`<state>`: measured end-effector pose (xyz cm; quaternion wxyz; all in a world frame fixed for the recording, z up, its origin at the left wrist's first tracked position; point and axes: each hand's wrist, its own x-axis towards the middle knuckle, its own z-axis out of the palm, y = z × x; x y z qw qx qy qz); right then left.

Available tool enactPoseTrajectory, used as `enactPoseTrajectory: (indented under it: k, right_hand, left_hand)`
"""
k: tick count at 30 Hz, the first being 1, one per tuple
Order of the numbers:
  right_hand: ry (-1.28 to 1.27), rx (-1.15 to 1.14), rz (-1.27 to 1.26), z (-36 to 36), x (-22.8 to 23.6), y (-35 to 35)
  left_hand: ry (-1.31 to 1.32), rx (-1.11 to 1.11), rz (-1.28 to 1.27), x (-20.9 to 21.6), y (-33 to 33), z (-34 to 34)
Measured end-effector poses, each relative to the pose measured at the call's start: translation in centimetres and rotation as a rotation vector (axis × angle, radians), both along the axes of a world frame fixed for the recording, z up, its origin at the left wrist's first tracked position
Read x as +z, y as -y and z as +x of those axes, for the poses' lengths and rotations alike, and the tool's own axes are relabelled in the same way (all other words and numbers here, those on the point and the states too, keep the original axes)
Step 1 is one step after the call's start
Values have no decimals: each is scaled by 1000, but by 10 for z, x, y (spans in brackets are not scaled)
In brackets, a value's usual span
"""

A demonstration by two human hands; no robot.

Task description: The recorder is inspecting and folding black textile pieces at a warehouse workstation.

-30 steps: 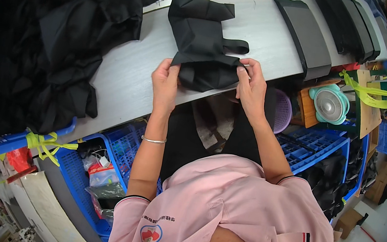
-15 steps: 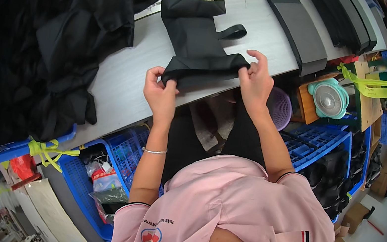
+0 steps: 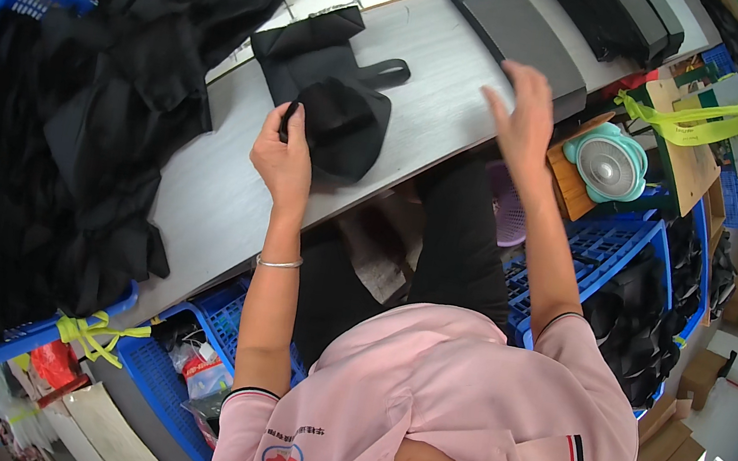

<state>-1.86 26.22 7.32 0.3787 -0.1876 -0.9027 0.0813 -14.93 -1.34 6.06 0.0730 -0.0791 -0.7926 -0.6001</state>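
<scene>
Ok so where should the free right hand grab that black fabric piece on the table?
Probably the near right corner of the black fabric piece, opposite where the left hand pinches its near left edge. The piece lies flat with its near edge by the table front, so the right hand, open above the table, could come in from the right. The strap loop looks too floppy.

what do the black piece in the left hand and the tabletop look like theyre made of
Black piece in the left hand: soft matte woven fabric, judging by its limp folds. Tabletop: likely pale grey laminate, smooth with a faint wood-grain pattern.
</scene>
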Motion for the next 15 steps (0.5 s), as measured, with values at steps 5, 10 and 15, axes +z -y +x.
enactPoseTrajectory:
  k: [5,10,15]
  right_hand:
    - [244,-157,45,-3,-21,-93]
    - [261,-49,-427,1,-13,-129]
    - [-71,-75,160,25,13,-44]
  left_hand:
    - [-84,-68,11,8,-7,18]
    - [-313,-7,-77,26,-4,63]
    - [-205,-300,94,20,-1,106]
